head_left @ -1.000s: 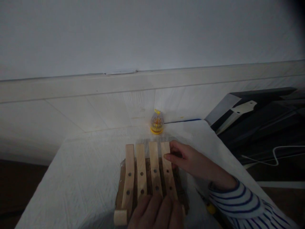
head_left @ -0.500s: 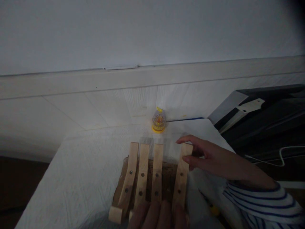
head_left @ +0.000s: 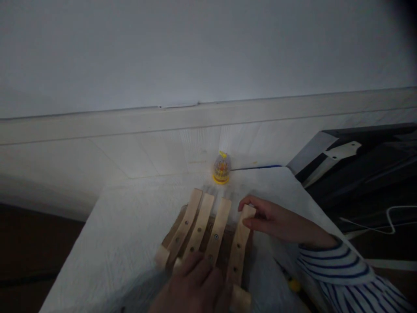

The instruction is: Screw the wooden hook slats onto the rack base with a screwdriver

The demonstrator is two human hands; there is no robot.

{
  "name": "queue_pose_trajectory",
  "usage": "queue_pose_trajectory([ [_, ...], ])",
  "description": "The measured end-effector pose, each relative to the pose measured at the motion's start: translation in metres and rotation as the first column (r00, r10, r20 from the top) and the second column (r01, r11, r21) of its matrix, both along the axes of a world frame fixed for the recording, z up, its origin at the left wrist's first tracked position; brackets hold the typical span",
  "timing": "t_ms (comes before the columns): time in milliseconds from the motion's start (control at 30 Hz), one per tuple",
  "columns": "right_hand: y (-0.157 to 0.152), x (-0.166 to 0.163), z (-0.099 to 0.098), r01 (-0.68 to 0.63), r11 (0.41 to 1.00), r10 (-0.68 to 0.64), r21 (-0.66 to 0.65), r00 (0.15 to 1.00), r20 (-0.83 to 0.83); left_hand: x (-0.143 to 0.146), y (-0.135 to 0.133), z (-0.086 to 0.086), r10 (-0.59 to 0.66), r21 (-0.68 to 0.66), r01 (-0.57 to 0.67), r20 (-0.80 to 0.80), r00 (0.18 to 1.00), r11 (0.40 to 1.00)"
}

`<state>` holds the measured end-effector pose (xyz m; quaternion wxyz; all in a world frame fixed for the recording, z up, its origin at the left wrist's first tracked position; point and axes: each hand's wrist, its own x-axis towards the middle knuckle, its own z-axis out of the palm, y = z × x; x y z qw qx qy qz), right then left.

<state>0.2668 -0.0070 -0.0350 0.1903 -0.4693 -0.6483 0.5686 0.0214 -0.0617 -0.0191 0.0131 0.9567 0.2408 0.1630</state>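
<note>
Several curved wooden slats [head_left: 198,226] with screw holes lie side by side on a brown cardboard piece [head_left: 224,256] on a white covered table [head_left: 130,243]. My right hand [head_left: 267,219] pinches the far end of the rightmost slat [head_left: 239,250], which stands a little apart from the others. My left hand [head_left: 192,287] lies flat with fingers spread over the near ends of the slats, pressing them down.
A small yellow-based toy dome [head_left: 221,168] stands at the table's far edge near the pale wall panel. A dark frame with a light bracket [head_left: 339,152] and a white cable [head_left: 387,217] lie to the right. A yellow object [head_left: 295,284] peeks beside my striped sleeve.
My right hand pulled the rightmost slat away from the other three. The whole set has since turned, its far ends swinging right, and my left hand has slid further over the near ends.
</note>
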Motion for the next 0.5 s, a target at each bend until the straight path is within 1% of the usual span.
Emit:
queue_pose_trajectory([
  [67,-0.007,-0.008,-0.005,0.028,0.999,-0.03,-0.037,0.998,-0.049,-0.01,0.005,0.011,0.032,0.026,-0.03,-0.081,0.996,0.999],
  [100,-0.011,-0.012,-0.007,0.042,0.997,-0.046,-0.058,0.996,-0.073,-0.016,0.008,0.015,0.021,0.032,-0.017,-0.128,0.992,0.999],
  [133,-0.015,-0.016,-0.008,0.055,0.996,-0.061,-0.077,0.994,-0.087,-0.021,0.01,0.018,0.039,0.074,-0.03,-0.123,0.992,0.997],
  [167,-0.019,-0.02,-0.009,0.085,0.993,-0.092,-0.076,0.992,-0.086,-0.026,0.013,0.021,0.035,0.086,-0.023,-0.147,0.989,0.996],
  [200,-0.024,-0.023,-0.01,0.099,0.993,-0.105,-0.07,0.99,-0.089,-0.031,0.014,0.022,0.061,0.105,-0.044,-0.164,0.985,0.993],
  [233,-0.028,-0.027,-0.01,0.108,0.992,-0.113,-0.058,0.99,-0.083,-0.036,0.016,0.023,0.078,0.137,-0.058,-0.146,0.986,0.989],
  [300,-0.038,-0.033,-0.01,0.141,0.989,-0.142,-0.044,0.99,0.0,-0.045,0.018,0.022,0.12,0.171,-0.091,-0.173,0.978,0.981],
  [333,-0.044,-0.034,-0.01,0.169,0.986,-0.167,-0.018,0.984,0.057,-0.049,0.018,0.022,0.137,0.181,-0.103,-0.186,0.973,0.978],
  [433,-0.061,-0.037,-0.013,0.21,0.975,-0.22,0.078,0.962,0.159,-0.061,0.017,0.019,0.199,0.191,-0.161,-0.204,0.958,0.968],
  [500,-0.072,-0.037,-0.016,0.159,0.977,-0.19,0.14,0.949,0.253,-0.068,0.014,0.017,0.254,0.197,-0.219,-0.176,0.951,0.956],
])
